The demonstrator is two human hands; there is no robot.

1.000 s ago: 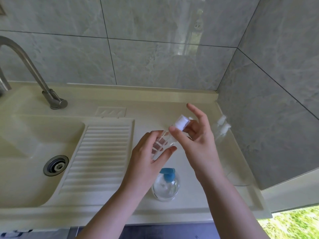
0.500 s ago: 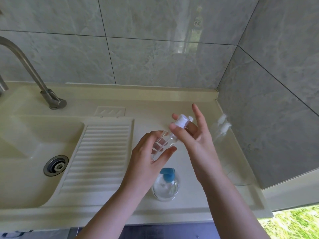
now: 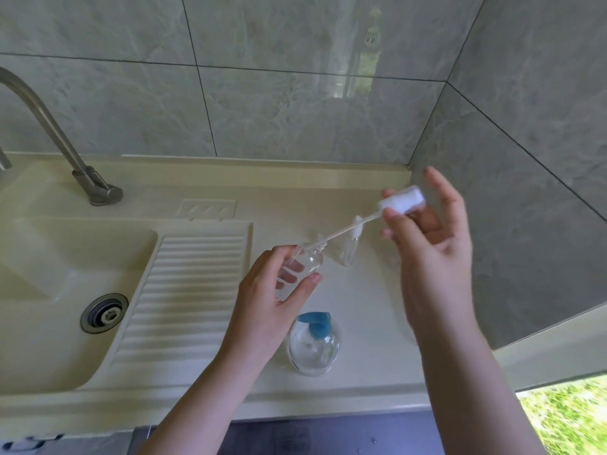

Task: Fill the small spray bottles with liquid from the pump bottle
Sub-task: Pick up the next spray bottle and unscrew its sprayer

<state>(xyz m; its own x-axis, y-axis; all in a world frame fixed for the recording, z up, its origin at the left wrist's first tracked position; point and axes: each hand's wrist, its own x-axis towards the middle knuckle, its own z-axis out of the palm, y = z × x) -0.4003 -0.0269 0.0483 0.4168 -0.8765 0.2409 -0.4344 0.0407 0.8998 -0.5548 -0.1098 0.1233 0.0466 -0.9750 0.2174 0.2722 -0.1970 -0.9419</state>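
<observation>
Clear plastic spray bottle [image 3: 297, 269], white plastic sprayer head [image 3: 401, 200]; brushed metal tap [image 3: 52, 126]; glossy marbled grey wall tiles [image 3: 295, 113]; smooth cream countertop [image 3: 368, 300]

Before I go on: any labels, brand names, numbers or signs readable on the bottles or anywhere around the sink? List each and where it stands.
None can be read.
Small clear plastic spray bottle held in the left hand: no print visible.
White spray cap with dip tube pinched by the right hand: plain.
Clear round pump bottle with blue pump head: no label shows from above.
Second clear spray bottle standing on the cream counter: no print visible.
</observation>
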